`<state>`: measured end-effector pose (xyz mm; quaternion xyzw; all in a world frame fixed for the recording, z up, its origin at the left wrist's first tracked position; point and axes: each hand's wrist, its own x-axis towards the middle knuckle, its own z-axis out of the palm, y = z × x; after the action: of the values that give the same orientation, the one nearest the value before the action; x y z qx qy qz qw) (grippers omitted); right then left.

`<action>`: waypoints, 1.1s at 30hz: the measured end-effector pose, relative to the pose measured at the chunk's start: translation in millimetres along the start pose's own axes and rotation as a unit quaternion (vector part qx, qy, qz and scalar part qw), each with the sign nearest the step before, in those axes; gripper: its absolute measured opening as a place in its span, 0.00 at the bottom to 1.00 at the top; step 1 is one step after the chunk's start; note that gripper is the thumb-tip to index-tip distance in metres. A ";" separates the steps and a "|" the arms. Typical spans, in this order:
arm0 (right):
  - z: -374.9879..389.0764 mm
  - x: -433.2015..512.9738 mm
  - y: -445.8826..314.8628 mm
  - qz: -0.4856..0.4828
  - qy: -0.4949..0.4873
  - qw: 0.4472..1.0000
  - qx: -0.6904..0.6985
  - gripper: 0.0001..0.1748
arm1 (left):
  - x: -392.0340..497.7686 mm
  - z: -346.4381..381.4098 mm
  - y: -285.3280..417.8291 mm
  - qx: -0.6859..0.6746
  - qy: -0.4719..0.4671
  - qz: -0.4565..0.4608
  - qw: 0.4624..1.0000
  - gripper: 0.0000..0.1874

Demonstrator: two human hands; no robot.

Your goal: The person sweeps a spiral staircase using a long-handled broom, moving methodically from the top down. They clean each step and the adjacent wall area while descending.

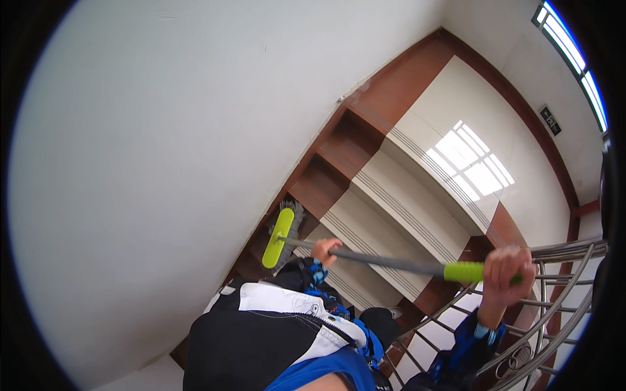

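Observation:
A push broom with a lime-green head (pixel 279 238) and grey bristles rests at the wall side of a dark red-brown stair step. My left hand (pixel 326 251) grips the thin lower part of its grey handle (pixel 386 260), close to the head. At the right, my right hand (pixel 506 276) is closed around the green grip at the handle's far end, slightly blurred. The handle runs almost level across the view, over the cream treads (pixel 374 227).
A white wall (pixel 146 146) borders the stairs on the left. Stainless-steel railings (pixel 543 303) curve along the right. Beyond the steps lies a glossy landing (pixel 489 102) reflecting a window (pixel 567 49). An exit sign (pixel 550 120) hangs on the far wall.

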<state>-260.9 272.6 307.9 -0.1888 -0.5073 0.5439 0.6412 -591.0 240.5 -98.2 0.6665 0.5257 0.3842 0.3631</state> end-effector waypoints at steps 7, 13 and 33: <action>22.4 -79.8 -105.0 -0.145 0.039 0.989 0.016 0.23 | -13.2 32.4 63.4 -0.021 0.002 0.104 0.994 0.14; 37.2 -4.1 -53.7 -0.136 0.108 0.978 -0.117 0.13 | 127.5 30.2 35.6 -0.034 0.089 0.130 0.987 0.07; 16.4 54.6 -64.2 -0.027 -0.014 0.999 -0.036 0.13 | 55.9 5.7 60.2 -0.047 0.149 0.054 0.986 0.09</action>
<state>-248.3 294.5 389.9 -0.1903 -0.5406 0.5103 0.6412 -552.0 283.8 -40.0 0.6113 0.5183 0.5229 0.2903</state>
